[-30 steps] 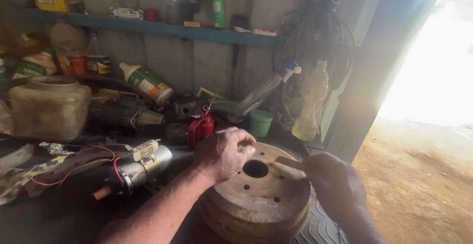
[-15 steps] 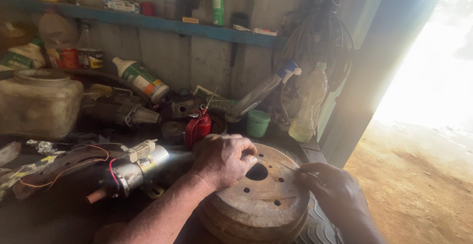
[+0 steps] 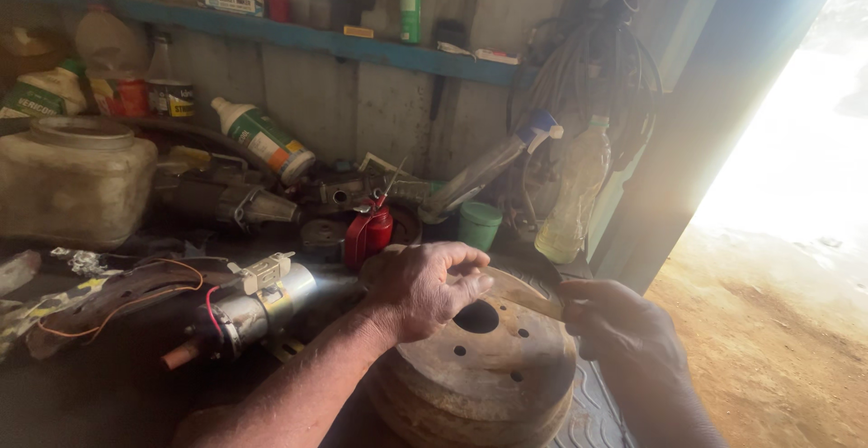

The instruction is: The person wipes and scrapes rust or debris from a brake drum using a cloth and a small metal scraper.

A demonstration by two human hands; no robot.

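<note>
**Two hands at a rusted brake drum**

From my remote seat I see the left hand [image 3: 423, 287] resting on the rim of a round, rust-brown metal brake drum [image 3: 484, 377], fingers curled loosely, its grip closed on nothing I can make out. The right hand [image 3: 624, 335], at 3 o'clock of the drum's centre hole, has its grip pinched on a thin, curved tan strip [image 3: 517, 289] that arches above the drum face toward the left fingertips. The drum sits at the cluttered surface's near edge. At 9 o'clock lies a silver cylindrical motor with red and orange wires [image 3: 242, 312]; at 12 o'clock stand a small red oil can [image 3: 367, 233] and a green lidded plastic pot [image 3: 478, 225].
</note>
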